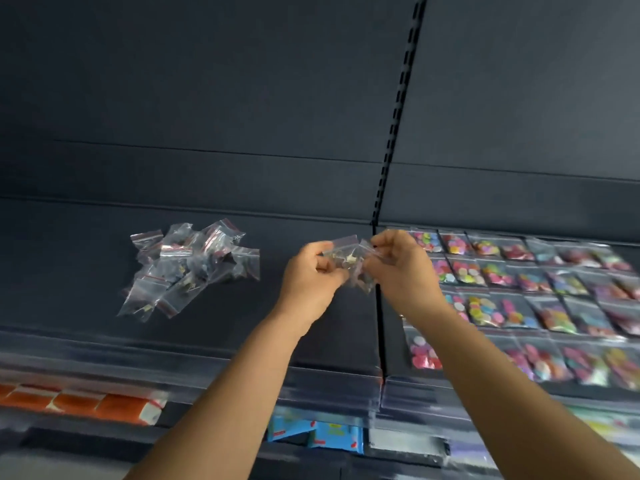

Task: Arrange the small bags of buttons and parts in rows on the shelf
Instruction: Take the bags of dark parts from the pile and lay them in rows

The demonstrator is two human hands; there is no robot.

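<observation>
Hands: my left hand (pixel 313 271) and right hand (pixel 398 261) both pinch the small clear bags (pixel 349 261), raised above the shelf (pixel 294 306).
Loose pile (pixel 188 266): lies leftward, nearer my left.
Button rows (pixel 519 292): lie rightward, nearer my right.

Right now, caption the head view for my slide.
Both hands hold small clear bags above the shelf.

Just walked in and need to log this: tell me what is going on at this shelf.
A person is sorting small clear zip bags at a dark shelf. The left hand and right hand together pinch a few clear bags of small parts above the shelf. A loose heap of clear red-striped zip bags lies unsorted to the left. To the right, bags of colourful buttons already lie in neat rows.
</observation>
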